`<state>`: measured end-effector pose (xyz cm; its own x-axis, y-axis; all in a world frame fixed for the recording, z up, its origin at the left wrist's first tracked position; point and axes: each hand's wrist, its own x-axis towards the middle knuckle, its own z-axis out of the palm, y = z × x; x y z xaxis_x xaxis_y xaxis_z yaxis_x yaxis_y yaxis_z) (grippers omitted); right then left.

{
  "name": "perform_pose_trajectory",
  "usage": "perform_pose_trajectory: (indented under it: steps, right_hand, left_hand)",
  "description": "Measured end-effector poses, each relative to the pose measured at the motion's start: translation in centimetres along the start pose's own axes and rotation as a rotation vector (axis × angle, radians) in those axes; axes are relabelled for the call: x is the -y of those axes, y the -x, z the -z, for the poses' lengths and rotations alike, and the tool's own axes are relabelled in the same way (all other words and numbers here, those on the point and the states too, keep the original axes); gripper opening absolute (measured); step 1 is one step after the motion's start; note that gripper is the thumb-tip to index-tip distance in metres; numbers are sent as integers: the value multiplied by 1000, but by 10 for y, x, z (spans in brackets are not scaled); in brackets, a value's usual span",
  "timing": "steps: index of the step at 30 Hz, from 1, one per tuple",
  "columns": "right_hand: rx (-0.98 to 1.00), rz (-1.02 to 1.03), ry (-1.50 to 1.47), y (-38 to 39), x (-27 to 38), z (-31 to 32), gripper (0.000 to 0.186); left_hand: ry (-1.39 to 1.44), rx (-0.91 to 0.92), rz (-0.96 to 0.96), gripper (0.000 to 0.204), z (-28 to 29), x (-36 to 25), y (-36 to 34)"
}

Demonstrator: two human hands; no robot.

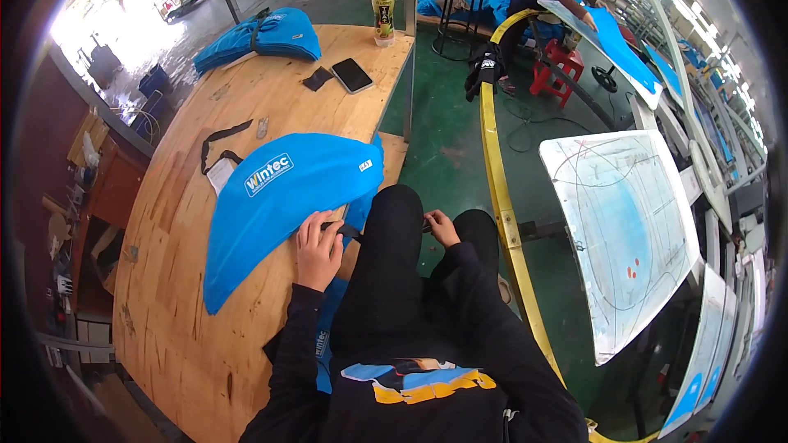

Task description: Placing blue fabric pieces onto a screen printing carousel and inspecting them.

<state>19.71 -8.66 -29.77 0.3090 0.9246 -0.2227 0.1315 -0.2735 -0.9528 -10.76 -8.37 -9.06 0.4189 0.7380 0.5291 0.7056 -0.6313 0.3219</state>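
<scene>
A blue fabric bundle (pixel 283 213) lies on a wooden desk (pixel 168 303), its near right edge directly by a seated person's left hand (pixel 318 248), which rests with fingers bent beside a black strap (pixel 345 231); whether they grip it cannot be told. The right hand (pixel 444 230), right of the bundle and well apart from it, curls between the knees, its grip unclear. The bundle is smooth, bright and crescent-like, tapering toward the near left, with a printed logo and a small white tag. Beyond it, a capped bottle (pixel 383 16) with a yellow-green label stands at the desk's far right corner, its fill level unclear.
</scene>
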Motion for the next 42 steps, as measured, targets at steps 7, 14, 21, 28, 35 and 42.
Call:
perform_pose_trajectory:
  steps: [7, 14, 21, 28, 35, 42]
  right_hand:
    - [138, 115, 417, 1, -22, 8, 24]
    - [365, 173, 664, -9, -42, 4, 23]
    - [400, 111, 721, -12, -39, 0, 24]
    - [376, 99, 713, -8, -34, -3, 25]
    - [374, 147, 723, -5, -40, -2, 26]
    - [382, 146, 697, -6, -28, -7, 27]
  left_hand:
    - [176, -35, -40, 31, 4, -15, -14]
    - [121, -842, 49, 63, 107, -164, -51]
    - [-2731, -354, 1337, 41, 141, -252, -110]
    - [-3566, 958, 483, 34, 140, -265, -48]
    - [-3323, 858, 585, 54, 113, -284, -52]
    - [-3317, 126, 1029, 97, 88, -286, -68]
